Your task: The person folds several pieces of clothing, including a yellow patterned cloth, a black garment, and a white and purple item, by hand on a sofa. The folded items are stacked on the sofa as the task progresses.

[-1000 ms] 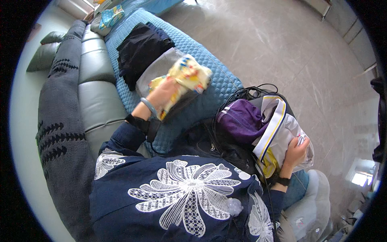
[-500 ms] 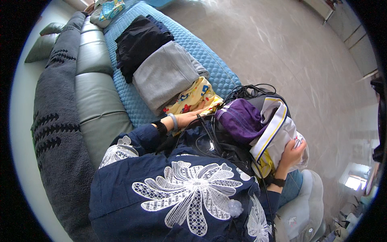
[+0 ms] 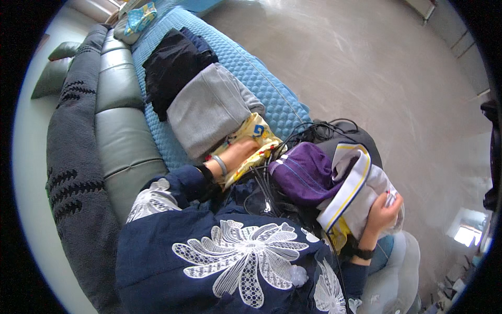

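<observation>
My left hand (image 3: 241,152) is sunk among the folds of a yellow printed cloth (image 3: 257,128), fingers curled into it and partly hidden and blurred. Part of the cloth drapes toward me below the wrist. On my lap at the right lies a white garment (image 3: 361,201) with a yellow and navy striped band. My right hand (image 3: 384,212) is closed on its outer edge, thumb and fingers pinching the fabric. A purple garment (image 3: 303,172) lies between the hands, against the white one. Some yellow fabric (image 3: 341,234) shows under the white garment.
Beyond the yellow cloth, a folded grey garment (image 3: 209,104) and a black garment (image 3: 172,65) lie on the blue quilted seat cover (image 3: 261,78). Black cables (image 3: 327,127) loop across my lap. Green-grey sofa cushions (image 3: 128,136) and a dark blanket (image 3: 73,209) are at left.
My left hand has moved deeper into the yellow cloth, and part of the cloth now hangs nearer me. The white and purple garments have shifted slightly down in view; my right hand keeps its hold.
</observation>
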Demonstrator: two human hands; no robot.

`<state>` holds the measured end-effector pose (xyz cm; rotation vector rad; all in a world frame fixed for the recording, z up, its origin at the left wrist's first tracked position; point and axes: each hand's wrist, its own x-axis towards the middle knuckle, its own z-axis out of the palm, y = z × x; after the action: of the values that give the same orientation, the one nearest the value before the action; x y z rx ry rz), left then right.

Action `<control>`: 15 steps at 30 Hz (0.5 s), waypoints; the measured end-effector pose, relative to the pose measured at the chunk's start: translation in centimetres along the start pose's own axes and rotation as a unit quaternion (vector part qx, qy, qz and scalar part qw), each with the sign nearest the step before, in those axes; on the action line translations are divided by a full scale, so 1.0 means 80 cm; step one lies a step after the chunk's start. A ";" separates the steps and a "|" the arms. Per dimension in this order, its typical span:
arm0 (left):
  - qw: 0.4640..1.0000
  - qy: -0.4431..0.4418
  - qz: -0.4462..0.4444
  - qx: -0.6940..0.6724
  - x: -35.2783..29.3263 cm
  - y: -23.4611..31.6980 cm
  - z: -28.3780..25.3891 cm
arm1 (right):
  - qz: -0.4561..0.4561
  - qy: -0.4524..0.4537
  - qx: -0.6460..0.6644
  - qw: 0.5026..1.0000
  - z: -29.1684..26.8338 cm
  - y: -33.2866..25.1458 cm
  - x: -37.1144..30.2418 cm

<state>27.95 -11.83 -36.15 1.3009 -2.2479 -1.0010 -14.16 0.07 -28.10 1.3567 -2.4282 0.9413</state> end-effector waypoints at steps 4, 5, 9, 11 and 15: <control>0.981 -0.078 0.059 0.165 -0.012 -0.008 0.008 | -0.007 0.008 -0.012 1.000 -0.036 -0.010 0.005; 0.973 -0.114 0.026 0.196 -0.006 -0.008 0.008 | -0.006 0.003 -0.016 1.000 -0.034 -0.014 0.007; 0.977 -0.108 0.034 0.182 -0.015 -0.028 0.016 | -0.031 0.006 0.024 0.999 -0.029 0.000 0.023; 0.980 -0.107 -0.016 0.164 -0.023 -0.066 0.031 | -0.009 -0.019 0.014 1.000 -0.022 -0.005 0.029; 0.951 -0.207 -0.199 0.111 -0.004 -0.059 0.023 | 0.027 -0.059 0.025 0.998 0.010 0.010 0.019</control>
<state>29.84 -12.34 -40.80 1.8422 -2.5183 -1.2876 -15.54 -1.20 -28.37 1.4073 -2.5563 0.9684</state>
